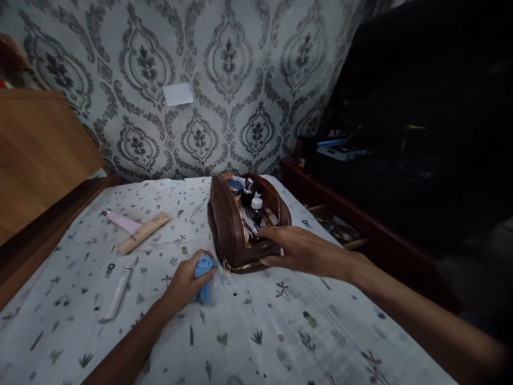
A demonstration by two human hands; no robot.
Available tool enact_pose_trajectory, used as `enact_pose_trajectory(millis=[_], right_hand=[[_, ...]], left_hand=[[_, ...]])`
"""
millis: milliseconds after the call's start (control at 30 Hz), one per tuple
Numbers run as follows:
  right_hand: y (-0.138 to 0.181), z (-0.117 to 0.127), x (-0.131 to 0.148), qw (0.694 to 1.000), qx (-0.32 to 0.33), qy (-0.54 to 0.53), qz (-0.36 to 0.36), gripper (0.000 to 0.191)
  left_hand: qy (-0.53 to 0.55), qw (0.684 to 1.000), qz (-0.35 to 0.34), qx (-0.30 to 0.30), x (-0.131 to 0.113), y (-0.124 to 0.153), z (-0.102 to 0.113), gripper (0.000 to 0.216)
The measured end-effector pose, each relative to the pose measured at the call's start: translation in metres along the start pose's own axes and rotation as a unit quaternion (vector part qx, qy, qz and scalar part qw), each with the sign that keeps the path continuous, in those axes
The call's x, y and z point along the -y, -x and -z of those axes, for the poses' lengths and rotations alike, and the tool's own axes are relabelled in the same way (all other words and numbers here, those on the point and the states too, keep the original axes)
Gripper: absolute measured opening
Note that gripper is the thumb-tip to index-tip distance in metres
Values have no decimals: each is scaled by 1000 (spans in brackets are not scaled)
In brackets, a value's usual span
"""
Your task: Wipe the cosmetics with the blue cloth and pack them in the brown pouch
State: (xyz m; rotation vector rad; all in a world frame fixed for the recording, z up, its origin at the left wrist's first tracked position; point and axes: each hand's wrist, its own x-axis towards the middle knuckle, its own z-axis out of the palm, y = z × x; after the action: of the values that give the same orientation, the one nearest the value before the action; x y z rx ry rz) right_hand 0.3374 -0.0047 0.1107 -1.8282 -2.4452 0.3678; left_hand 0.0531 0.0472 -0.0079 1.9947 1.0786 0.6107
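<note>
A brown leather toiletry bag (226, 224) stands open on the bed, with several small bottles and jars (251, 200) upright inside. My right hand (298, 248) rests on the bag's near end, fingers spread over its rim and zipper. My left hand (184, 283) lies on the sheet just left of the bag, closed around a light blue cloth (204, 272).
On the patterned bedsheet (260, 331) lie a pink tube (122, 222), a beige tube (144, 232) and a white tube (118, 291) to the left. A wooden headboard (36, 155) stands at far left. A dark wooden shelf (352, 214) with clutter runs along the right.
</note>
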Motion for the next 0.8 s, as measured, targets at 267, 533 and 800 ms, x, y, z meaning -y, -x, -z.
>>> enact_pose_trajectory(millis=[267, 533, 800], right_hand=[[-44, 29, 17, 999, 1, 47, 17, 32], [-61, 16, 18, 998, 11, 69, 11, 29], [-62, 10, 13, 997, -16, 72, 22, 28]], left_hand=[[9, 1000, -19, -4, 2, 2, -2, 27], [17, 1000, -18, 3, -4, 1, -1, 24], [5, 1000, -23, -8, -4, 0, 1, 22]])
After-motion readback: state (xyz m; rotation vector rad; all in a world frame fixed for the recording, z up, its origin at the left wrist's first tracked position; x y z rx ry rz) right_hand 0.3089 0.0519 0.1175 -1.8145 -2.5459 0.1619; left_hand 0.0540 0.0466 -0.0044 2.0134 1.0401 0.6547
